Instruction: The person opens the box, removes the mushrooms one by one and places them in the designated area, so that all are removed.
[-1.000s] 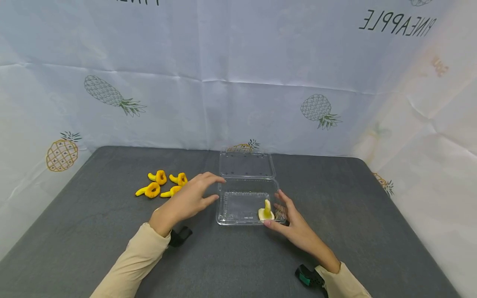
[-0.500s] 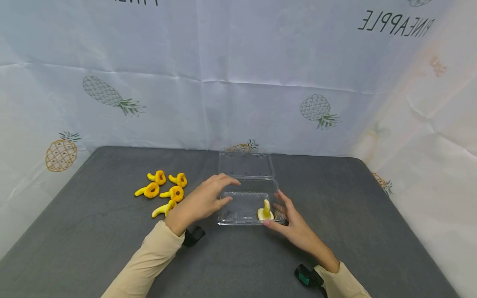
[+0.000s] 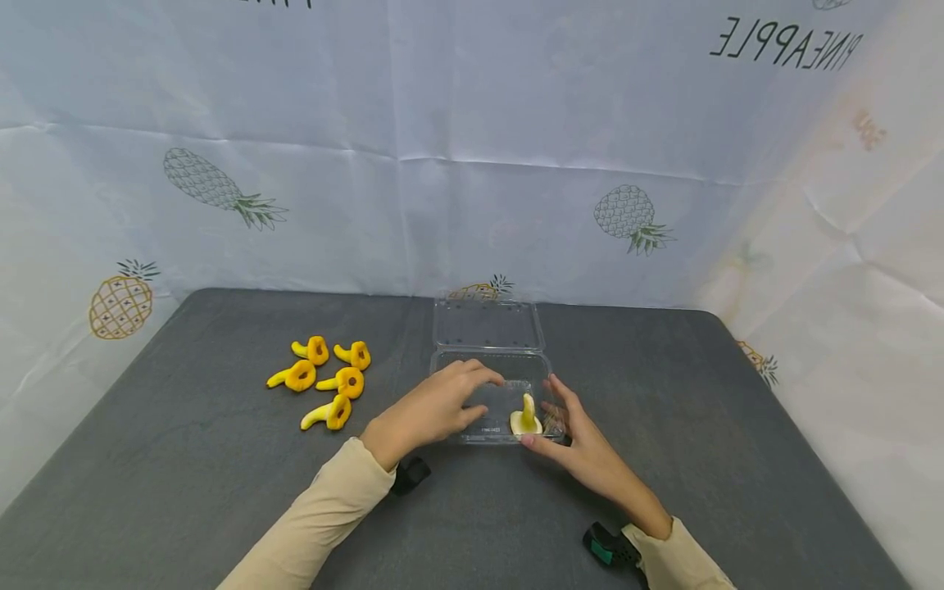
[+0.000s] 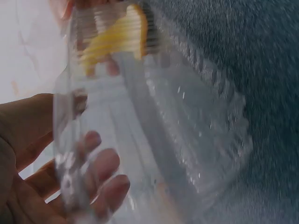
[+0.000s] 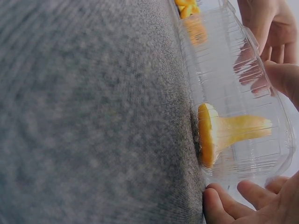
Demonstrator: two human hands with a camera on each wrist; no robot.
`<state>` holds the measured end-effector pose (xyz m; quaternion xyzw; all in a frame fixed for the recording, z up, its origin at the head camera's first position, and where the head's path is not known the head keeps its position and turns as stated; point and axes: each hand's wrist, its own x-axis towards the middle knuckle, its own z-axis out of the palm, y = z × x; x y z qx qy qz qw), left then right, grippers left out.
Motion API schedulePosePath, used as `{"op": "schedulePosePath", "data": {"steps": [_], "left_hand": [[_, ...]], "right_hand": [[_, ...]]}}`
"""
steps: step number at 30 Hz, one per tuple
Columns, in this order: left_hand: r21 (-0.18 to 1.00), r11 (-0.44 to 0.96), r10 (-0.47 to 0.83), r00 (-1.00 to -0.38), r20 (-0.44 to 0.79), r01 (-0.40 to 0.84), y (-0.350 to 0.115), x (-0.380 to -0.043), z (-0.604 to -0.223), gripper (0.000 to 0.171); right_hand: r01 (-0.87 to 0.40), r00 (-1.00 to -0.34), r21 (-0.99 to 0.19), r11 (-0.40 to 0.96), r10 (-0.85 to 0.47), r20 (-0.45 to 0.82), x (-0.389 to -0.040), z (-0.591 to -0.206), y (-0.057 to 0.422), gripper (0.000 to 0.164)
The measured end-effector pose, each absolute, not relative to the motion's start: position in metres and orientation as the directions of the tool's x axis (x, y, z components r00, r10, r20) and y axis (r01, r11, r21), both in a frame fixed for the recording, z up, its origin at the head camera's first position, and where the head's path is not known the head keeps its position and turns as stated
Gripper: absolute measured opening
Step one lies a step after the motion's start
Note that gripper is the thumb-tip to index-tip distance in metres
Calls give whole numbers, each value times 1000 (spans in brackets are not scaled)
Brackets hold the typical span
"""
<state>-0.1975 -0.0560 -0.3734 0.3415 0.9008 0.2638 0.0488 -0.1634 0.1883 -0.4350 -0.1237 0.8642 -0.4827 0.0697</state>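
Observation:
A clear plastic clamshell container (image 3: 496, 410) stands on the table, its lid (image 3: 487, 324) folded back behind it. In its front right corner a yellow mushroom (image 3: 527, 418) rests cap down, stem pointing up; it also shows through the wall in the right wrist view (image 5: 233, 130). My right hand (image 3: 578, 442) grips that corner, thumb at the front rim and fingers along the right side. Over the container's left half hovers my left hand (image 3: 435, 406), fingers loosely bent with nothing between them. Through the blurred plastic its fingers (image 4: 105, 165) show in the left wrist view.
Several more yellow mushrooms (image 3: 300, 376) lie grouped on the dark grey table (image 3: 184, 459), left of the container. A white cloth printed with pineapples (image 3: 332, 213) hangs behind the table's back edge and along the sides.
My left hand has moved right, from the container's left edge to over its inside, uncovering the nearest mushroom of the group. My right hand and the container have stayed in place.

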Motion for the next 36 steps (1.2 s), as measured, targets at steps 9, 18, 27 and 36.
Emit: {"op": "schedulePosePath", "data": {"steps": [9, 18, 27, 36], "left_hand": [[502, 619, 668, -741, 66, 604, -39, -198, -377, 42], [494, 617, 684, -728, 47, 612, -27, -200, -379, 40], [465, 612, 705, -708, 44, 639, -19, -202, -383, 35], [479, 620, 694, -719, 34, 621, -22, -203, -385, 26]], "right_hand": [[-155, -956, -851, 501, -293, 2, -164, -434, 189, 99], [-148, -955, -864, 482, -297, -2, -164, -435, 190, 98], [-149, -952, -871, 467, -305, -1, -164, -435, 191, 97], [-128, -954, -875, 466, -300, -20, -164, -434, 190, 99]]}}
